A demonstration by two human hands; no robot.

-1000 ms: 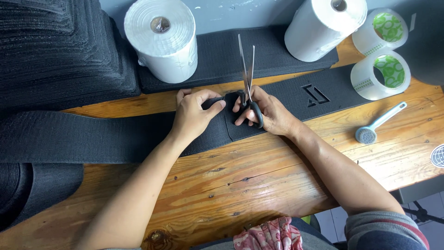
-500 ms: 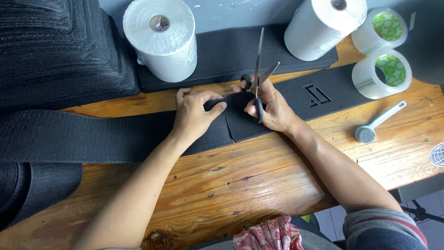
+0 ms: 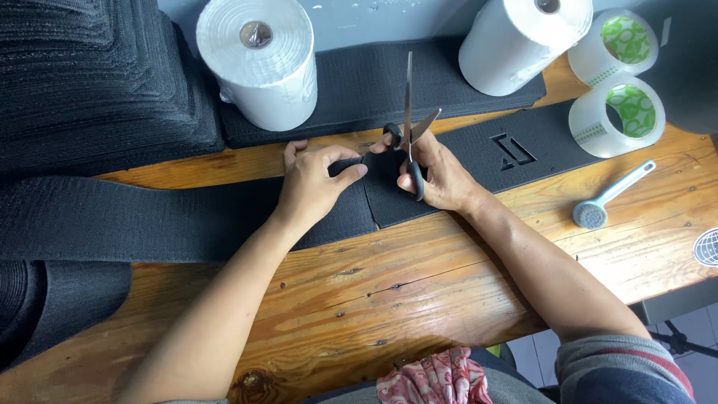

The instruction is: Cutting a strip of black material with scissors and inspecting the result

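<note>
Gripping scissors in my right hand, fingers through the black handle loops, blades rising just above the knuckles. Head view: long axis runs near straight away from me, tips toward the white paper roll side & back wall; blades parted a little. Black strap lies L-R across the wooden bench, under both hands. Left hand curled, thumb & fingers pinching strap's edge by the cut.
</note>
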